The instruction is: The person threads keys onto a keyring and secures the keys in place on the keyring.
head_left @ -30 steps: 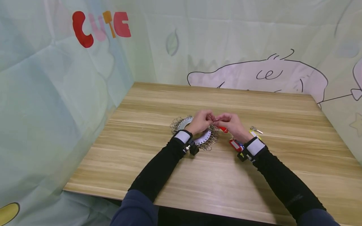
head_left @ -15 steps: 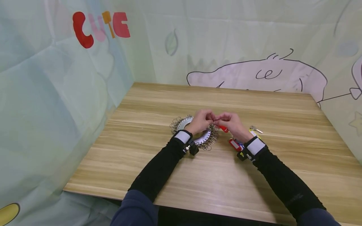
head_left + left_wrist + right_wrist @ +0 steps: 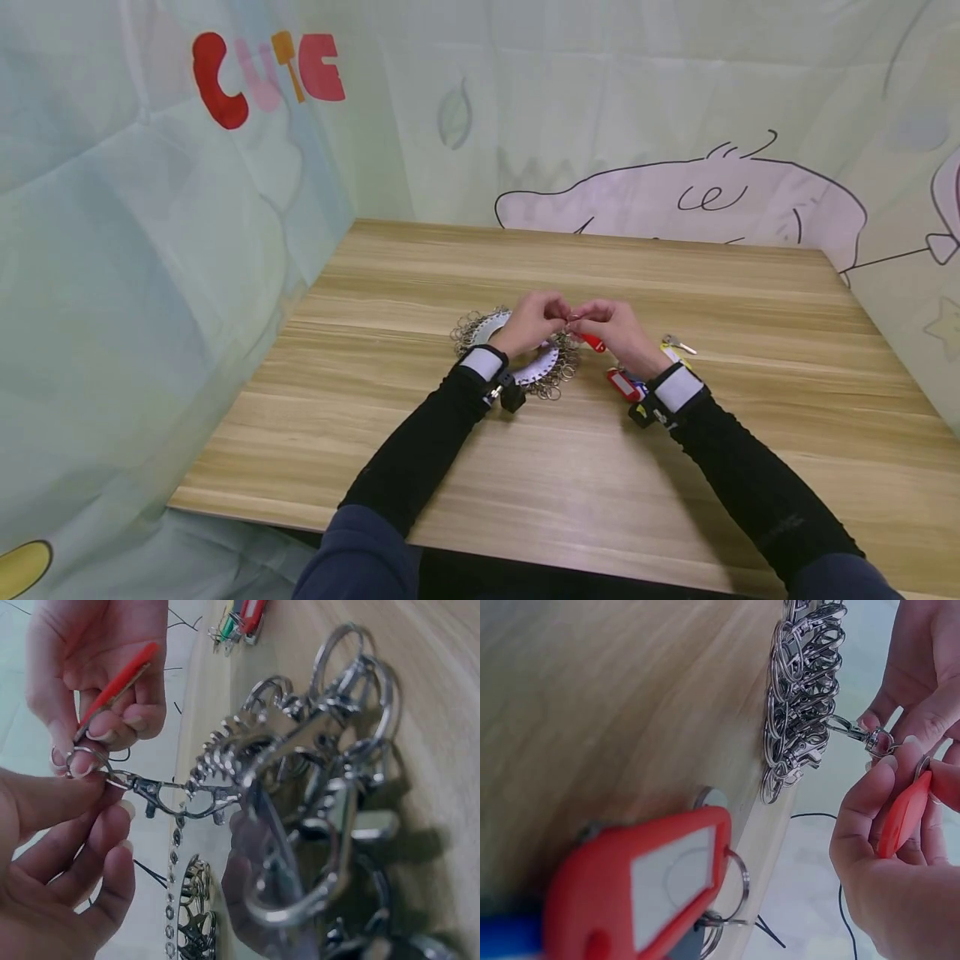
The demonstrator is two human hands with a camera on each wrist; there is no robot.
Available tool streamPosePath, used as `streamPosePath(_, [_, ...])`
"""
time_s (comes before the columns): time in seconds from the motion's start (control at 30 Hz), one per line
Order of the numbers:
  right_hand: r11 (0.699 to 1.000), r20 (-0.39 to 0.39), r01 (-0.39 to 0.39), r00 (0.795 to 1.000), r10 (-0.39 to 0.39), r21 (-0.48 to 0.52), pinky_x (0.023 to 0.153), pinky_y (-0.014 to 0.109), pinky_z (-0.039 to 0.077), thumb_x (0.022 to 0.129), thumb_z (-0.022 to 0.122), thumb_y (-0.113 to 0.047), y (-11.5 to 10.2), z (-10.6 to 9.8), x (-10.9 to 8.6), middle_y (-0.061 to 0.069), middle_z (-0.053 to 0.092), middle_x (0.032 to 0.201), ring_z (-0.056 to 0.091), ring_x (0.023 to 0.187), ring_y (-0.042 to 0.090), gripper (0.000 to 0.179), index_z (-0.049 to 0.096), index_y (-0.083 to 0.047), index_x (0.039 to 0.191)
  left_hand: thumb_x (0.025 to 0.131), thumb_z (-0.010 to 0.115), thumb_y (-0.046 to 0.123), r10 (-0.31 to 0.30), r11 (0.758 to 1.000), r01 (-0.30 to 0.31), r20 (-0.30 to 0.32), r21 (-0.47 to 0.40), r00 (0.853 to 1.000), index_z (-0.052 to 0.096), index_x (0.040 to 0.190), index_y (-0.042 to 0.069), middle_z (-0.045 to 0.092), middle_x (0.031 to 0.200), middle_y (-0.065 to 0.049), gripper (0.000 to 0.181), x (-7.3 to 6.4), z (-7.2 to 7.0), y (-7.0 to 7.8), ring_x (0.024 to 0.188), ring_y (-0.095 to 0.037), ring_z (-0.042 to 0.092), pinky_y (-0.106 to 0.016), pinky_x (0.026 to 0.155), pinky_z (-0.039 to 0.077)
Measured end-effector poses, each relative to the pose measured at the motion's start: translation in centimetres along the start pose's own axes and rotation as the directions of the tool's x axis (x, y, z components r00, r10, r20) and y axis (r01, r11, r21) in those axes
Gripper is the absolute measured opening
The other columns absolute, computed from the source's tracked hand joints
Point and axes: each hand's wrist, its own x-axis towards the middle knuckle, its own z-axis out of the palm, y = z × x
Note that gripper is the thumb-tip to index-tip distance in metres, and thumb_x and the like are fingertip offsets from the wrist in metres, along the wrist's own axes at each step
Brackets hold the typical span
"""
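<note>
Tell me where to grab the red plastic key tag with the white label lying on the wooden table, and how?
I'd pinch the red plastic key tag by its long edges, coming from above and the person's left. It's broad and straight-sided, while the thin silver metal ring at one end could swing, and a smooth blue piece crowds its right.

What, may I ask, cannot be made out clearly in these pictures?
Head view: part of the flat white ring-shaped plate, hidden behind the left hand.
Left wrist view: the nearest silver metal clasps, blurred and cut off by the bottom edge.
Right wrist view: the blue object of unclear shape, blurred and cut off by the lower-left corner.
Right wrist view: any writing on the red rectangular plastic tag, too blurred to read.
</note>
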Motion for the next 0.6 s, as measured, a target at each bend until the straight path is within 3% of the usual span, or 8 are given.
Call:
streamPosePath(0.33, [1.000, 0.007, 0.006, 1.000, -0.007, 0.009, 0.080, 0.026, 0.055, 0.089, 0.062, -0.002, -0.07, 0.15, -0.01, -0.012, 0.072, 0.085, 0.070, 0.084, 0.011, 0.021, 0.061, 0.007, 0.108, 0.083, 0.060, -0.008, -0.007, 0.999, 0.006, -0.019, -0.051, 1.000, 0.065, 0.092, -0.001, 0.069, 0.085, -0.017, 0.012, 0.06, -0.01, -0.32, 0.072, -0.016, 0.063, -0.018, 0.064, 0.050])
streamPosePath(0.6, [1.000, 0.005, 0.013, 1.000, -0.014, 0.027, 0.079, 0.026, 0.055, 0.089, 0.063, -0.003, 0.11, 0.09, 0.06, -0.010, 0.073, 0.084, 0.070, 0.082, 0.011, 0.025, 0.059, 0.010, 0.110, 0.086, 0.062, -0.004, 0.002, 1.000, -0.002, -0.015, -0.021, 1.000, 0.065, 0.097, 0.000, 0.071, 0.093, -0.015, 0.013, 0.02, -0.05, -0.16, 0.084, -0.021, 0.066, -0.020, 0.075, 0.052])
